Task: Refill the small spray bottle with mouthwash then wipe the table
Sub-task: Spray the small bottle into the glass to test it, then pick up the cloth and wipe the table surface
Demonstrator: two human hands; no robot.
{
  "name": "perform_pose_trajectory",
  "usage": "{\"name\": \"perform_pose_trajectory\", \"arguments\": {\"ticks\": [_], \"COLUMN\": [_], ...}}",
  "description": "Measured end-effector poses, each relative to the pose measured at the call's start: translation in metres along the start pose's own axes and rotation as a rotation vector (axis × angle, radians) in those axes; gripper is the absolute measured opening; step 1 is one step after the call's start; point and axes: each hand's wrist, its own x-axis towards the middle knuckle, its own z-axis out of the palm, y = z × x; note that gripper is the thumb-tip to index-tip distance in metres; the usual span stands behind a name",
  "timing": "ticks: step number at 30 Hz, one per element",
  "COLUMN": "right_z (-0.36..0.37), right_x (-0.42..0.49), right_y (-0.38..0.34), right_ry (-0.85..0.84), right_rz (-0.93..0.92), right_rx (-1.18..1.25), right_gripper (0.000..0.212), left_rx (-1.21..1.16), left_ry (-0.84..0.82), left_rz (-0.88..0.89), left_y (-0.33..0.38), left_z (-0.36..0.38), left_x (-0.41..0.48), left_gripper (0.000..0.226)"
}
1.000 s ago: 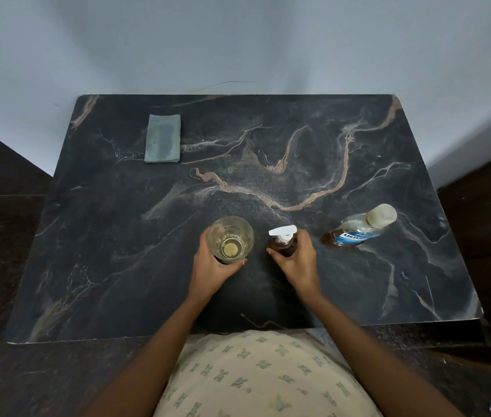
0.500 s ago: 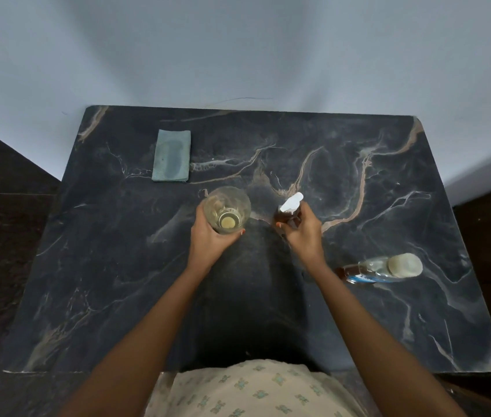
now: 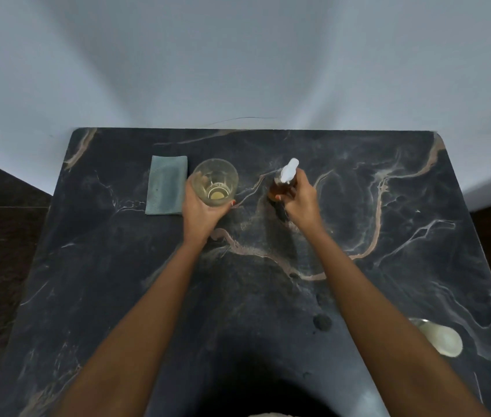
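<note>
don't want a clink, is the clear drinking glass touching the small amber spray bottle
Apart. The head view shows a strip of dark marble table between the clear drinking glass and the small amber spray bottle.

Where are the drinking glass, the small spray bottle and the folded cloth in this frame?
drinking glass [image 3: 214,179]: head view, inner wall above the base.
small spray bottle [image 3: 277,188]: head view, amber body below the white sprayer.
folded cloth [image 3: 166,188]: head view, middle of its top face.
</note>
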Motion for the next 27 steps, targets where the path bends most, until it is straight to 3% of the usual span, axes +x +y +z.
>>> {"name": "perform_pose_trajectory", "arguments": {"ticks": [17,21,27], "right_z": [0.009,0.007,0.007], "right_x": [0.053,0.055,0.048], "right_y": [0.009,0.011,0.011], "right_ry": [-0.124,-0.208,-0.204], "right_rz": [-0.048,-0.026,0.006], "right_rx": [-0.105,-0.131,-0.07], "right_gripper": [0.055,0.058,0.059], "left_rx": [-0.021,-0.043,-0.052], "left_ry": [0.058,0.02,-0.031], "left_rz": [-0.059,-0.066,-0.069], "left_y": [-0.007,-0.007,-0.007], "left_z": [0.013,0.013,0.009], "left_x": [0.041,0.042,0.035], "left_gripper": [0.09,0.092,0.097]}}
